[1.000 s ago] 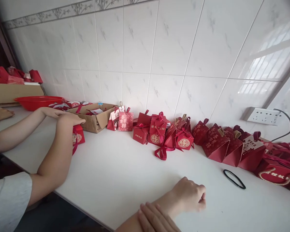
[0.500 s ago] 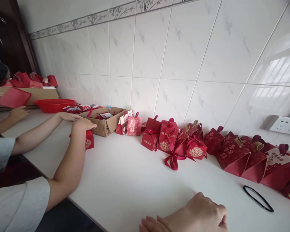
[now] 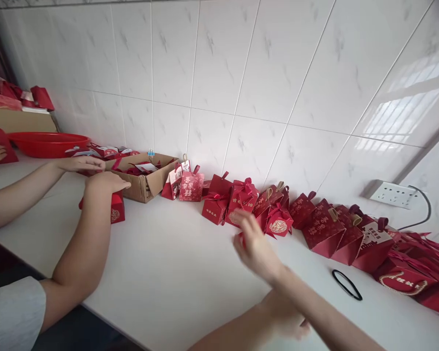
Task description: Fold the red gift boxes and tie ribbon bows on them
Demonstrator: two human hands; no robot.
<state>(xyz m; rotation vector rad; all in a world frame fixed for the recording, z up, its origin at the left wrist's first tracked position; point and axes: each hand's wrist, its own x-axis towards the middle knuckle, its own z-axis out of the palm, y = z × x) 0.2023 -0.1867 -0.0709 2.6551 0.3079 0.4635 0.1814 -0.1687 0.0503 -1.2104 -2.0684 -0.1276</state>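
Observation:
My right hand (image 3: 254, 243) reaches in from the lower right, its bent fingers closed around a red ribbon (image 3: 243, 240) in front of the red gift boxes. Most of that ribbon is hidden by the fingers. Just behind stand a box with a bow (image 3: 244, 192) and another box with a round gold emblem (image 3: 279, 224). Beneath my right forearm, my left hand (image 3: 287, 319) is low over the white table (image 3: 175, 273); motion smears its fingers. A black elastic band (image 3: 347, 285) lies to the right of both hands.
Another person's hand (image 3: 108, 183) is at a red box (image 3: 118, 207) on the left. A cardboard box (image 3: 139, 190) and a red basin (image 3: 51, 142) stand along the tiled wall. More red gift boxes (image 3: 324, 229) line the right, below a power strip (image 3: 391, 194).
My right hand has reached forward to the ribbon, while my left stays low. The view has turned right and down. At far left, a person's hand still has a red piece.

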